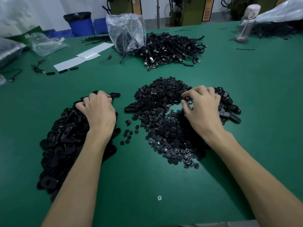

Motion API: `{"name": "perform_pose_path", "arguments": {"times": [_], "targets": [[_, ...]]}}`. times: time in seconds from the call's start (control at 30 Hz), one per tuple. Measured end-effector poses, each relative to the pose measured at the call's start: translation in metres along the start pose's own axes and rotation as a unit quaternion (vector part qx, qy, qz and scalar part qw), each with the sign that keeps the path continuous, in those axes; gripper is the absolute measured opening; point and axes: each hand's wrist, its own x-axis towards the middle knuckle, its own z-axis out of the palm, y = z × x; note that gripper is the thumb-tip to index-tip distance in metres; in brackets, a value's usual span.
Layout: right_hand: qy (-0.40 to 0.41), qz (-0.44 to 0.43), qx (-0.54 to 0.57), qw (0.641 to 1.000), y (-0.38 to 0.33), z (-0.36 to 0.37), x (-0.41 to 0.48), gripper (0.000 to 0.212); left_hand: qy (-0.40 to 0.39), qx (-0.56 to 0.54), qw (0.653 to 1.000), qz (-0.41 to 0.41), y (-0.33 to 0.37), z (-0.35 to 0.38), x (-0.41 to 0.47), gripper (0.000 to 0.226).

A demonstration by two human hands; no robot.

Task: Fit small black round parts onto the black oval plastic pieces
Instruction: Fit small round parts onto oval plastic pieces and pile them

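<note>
Head view puts you at the picking step, hands well apart: left hand [98, 112] curled into the oval pieces [64, 141] by the desk's [134, 182] left edge, right hand [203, 108] curled over the round parts [164, 130] mid-desk, grips unclear; next, bring one of each together.

Cool, fairly dim light falls from overhead onto the flat green tabletop [147, 185], brighter across its far half and fading to a dark vignette at the near corners. Soft-edged shadows lie close beside the bare forearms [85, 169] and under the right hand [203, 110]. The heaped black oval plastic pieces [65, 136] and small black round parts [164, 128] merge into near-solid black, broken only by tiny glints. White glare streaks the crumpled clear plastic bag [126, 30]. The wide lens bows the tabletop's far edge and stretches the forearms. The olive-green background machines [188, 10] look slightly soft.
</note>
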Motion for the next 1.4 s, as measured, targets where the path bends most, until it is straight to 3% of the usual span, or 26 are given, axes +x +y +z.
{"name": "perform_pose_path", "arguments": {"times": [0.17, 0.4, 0.6, 0.7, 0.8, 1.03, 1.4], "targets": [[-0.156, -0.048, 0.026, 0.986, -0.011, 0.007, -0.006, 0.049, -0.040, -0.264, 0.964, 0.021, 0.024, -0.009, -0.010, 0.019], [-0.135, -0.061, 0.047, 0.988, -0.014, 0.012, -0.009, 0.012, -0.111, -0.447, 0.880, 0.121, 0.066, -0.007, -0.049, 0.009], [-0.104, -0.048, 0.083, 0.990, -0.017, 0.012, -0.009, 0.007, -0.165, -0.490, 0.851, 0.086, 0.072, 0.001, -0.059, 0.011], [-0.058, -0.009, 0.184, 0.981, -0.019, 0.007, -0.008, 0.006, -0.173, -0.537, 0.824, 0.049, 0.070, 0.000, -0.056, 0.007], [-0.027, 0.037, 0.284, 0.958, -0.020, 0.002, -0.007, 0.002, -0.200, -0.573, 0.794, 0.033, 0.068, 0.000, -0.054, 0.008], [-0.051, 0.101, 0.470, 0.875, -0.019, -0.002, -0.004, 0.009, -0.236, -0.552, 0.799, 0.043, 0.069, 0.003, -0.055, 0.024], [-0.100, 0.139, 0.543, 0.822, -0.019, 0.001, -0.005, 0.014, -0.217, -0.604, 0.767, 0.022, 0.067, 0.003, -0.053, 0.028]]}}
